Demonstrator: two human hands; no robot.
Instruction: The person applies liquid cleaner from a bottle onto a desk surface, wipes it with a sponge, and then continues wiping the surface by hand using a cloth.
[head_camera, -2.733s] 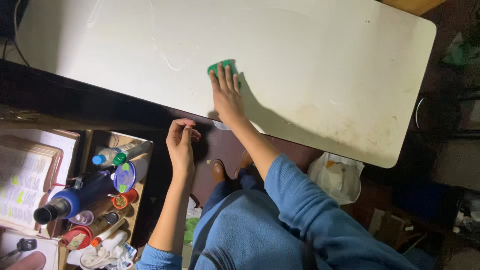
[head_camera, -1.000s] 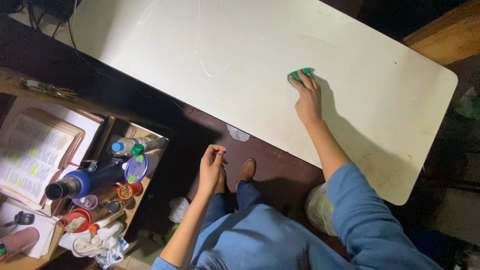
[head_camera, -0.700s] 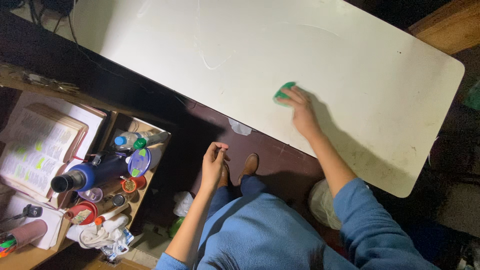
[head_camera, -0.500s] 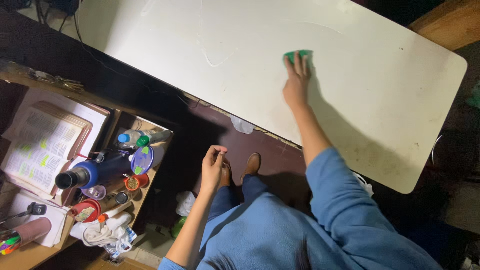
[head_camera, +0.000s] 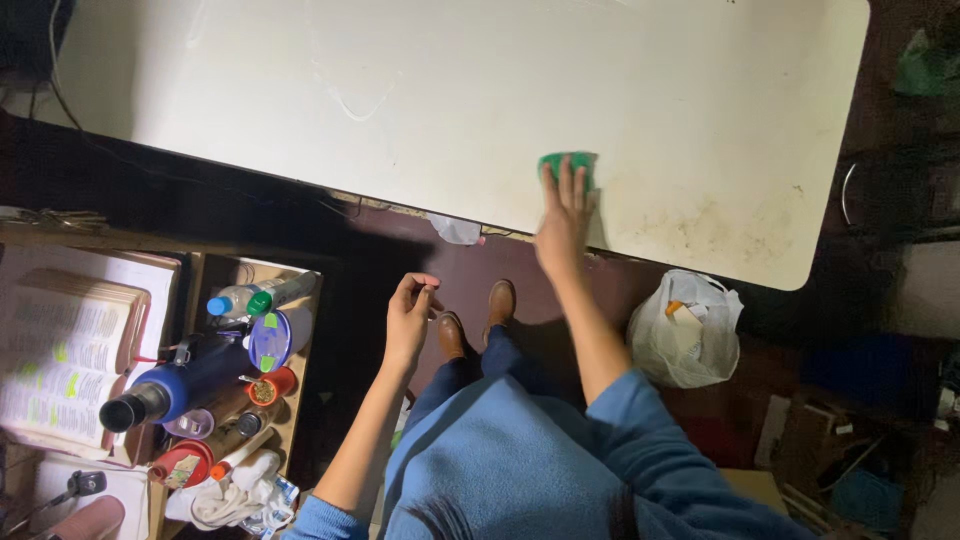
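Packaging noted from my remote view, head camera. White plastic bag (head_camera: 686, 328), right of centre and low in the frame, on the dark floor just below the white table's (head_camera: 480, 90) near edge; knotted handles, bulging, with small orange and pale items showing at its mouth. Lower left: a wooden box (head_camera: 300, 380) packed with containers. Clear plastic bottle (head_camera: 262, 296) lying at its top, blue cap and green cap side by side. Round blue-lidded tub (head_camera: 268, 338) below that. Dark blue flask (head_camera: 170, 388) lying slantwise, black neck toward the left. Small red-rimmed pots (head_camera: 268, 388) beside it. Label details too small to tell. I see no screens or signs.
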